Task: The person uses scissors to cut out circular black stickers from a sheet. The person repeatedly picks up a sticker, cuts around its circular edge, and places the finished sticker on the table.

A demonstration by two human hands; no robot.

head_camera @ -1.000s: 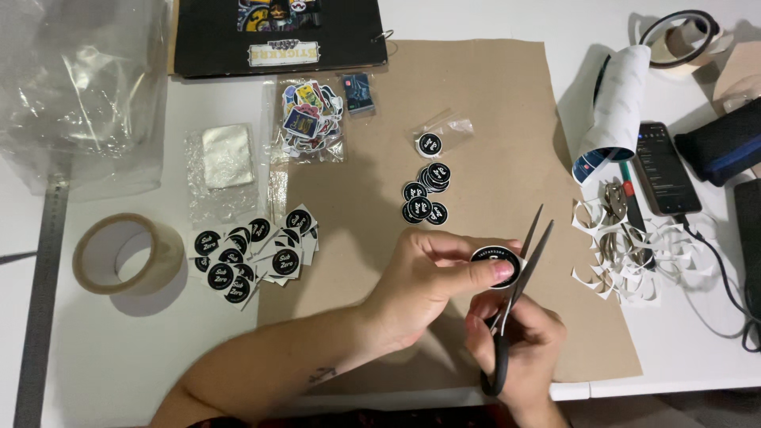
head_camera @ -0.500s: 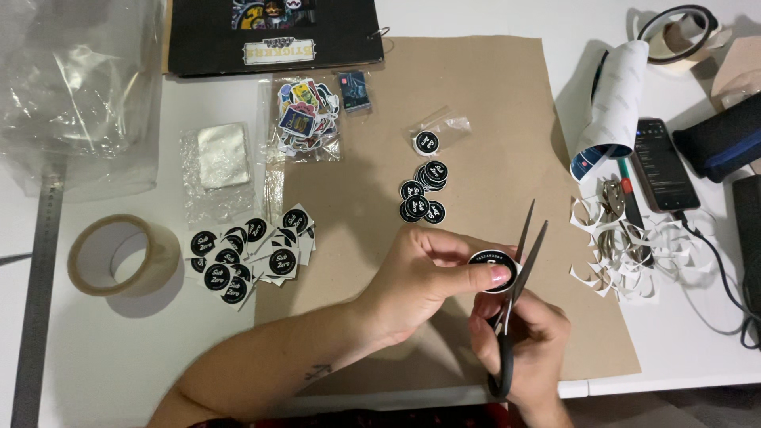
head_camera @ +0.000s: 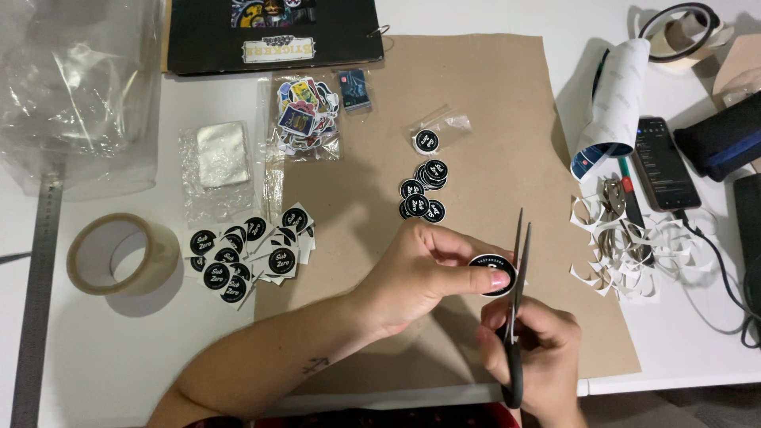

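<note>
The left hand [head_camera: 428, 273] is pinching a round black sticker [head_camera: 491, 273] between thumb and fingers, closed on it near its left edge so the right edge is staying free for the blades. The right hand [head_camera: 539, 353] is closed around the handles of the scissors [head_camera: 517, 277]; the blades are pointing up, away from the person, nearly together and touching the sticker's right rim, prob. to trim the white border. Both hands are working close together, just above the brown paper sheet [head_camera: 491, 103], which is lying on the white desk [head_camera: 103, 349], I think to protect it and catch bits.

Behind the hands, a small pile of cut round stickers [head_camera: 424, 194] is sitting on the paper, and one more is in a little clear bag [head_camera: 436, 135]. To the left, partly off the paper, uncut square stickers [head_camera: 246, 254] are waiting in a loose heap. To the right, white curled paper trimmings [head_camera: 622, 246] are collecting by the right hand's side, near a phone [head_camera: 666, 162]. A tape roll [head_camera: 119, 254] is at far left, well apart. A bag w/ coloured stickers [head_camera: 305, 115] is lying further back.
</note>
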